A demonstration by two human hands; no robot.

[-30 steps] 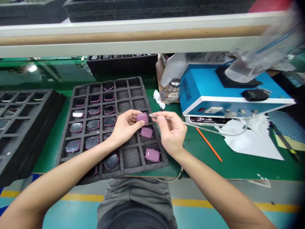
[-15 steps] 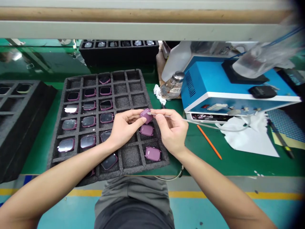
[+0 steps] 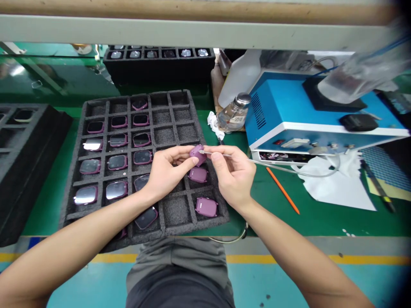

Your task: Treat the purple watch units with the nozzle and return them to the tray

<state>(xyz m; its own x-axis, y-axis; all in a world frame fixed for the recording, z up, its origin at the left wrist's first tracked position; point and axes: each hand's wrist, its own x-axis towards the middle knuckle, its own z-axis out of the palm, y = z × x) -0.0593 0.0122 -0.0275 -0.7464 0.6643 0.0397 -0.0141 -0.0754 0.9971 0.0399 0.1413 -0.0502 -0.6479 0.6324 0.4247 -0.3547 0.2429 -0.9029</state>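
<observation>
My left hand point(image 3: 168, 171) pinches a purple smartwatch case point(image 3: 198, 157) between thumb and fingers, above the right column of a black foam tray point(image 3: 176, 209). My right hand point(image 3: 233, 175) is closed around a thin needle point(image 3: 218, 154) fed by a clear tube point(image 3: 282, 171). The needle's pale tip touches or nearly touches the case's back; which of the two I cannot tell. Below the hands, a purple watch case point(image 3: 198, 174) and another watch case point(image 3: 206, 207) lie back up in the tray. Several watches point(image 3: 117, 162) rest screen up in the left columns.
At right stands a blue machine point(image 3: 279, 102) with a white-edged front. Behind the tray are a glass jar point(image 3: 236, 113) and a white bottle point(image 3: 240, 79). An orange stick point(image 3: 282, 190) and white paper point(image 3: 337, 188) lie at right. More foam trays stand left point(image 3: 38, 158) and behind point(image 3: 160, 70).
The camera view has shifted slightly. My hands, the watch case and the needle keep almost the same places relative to each other.
</observation>
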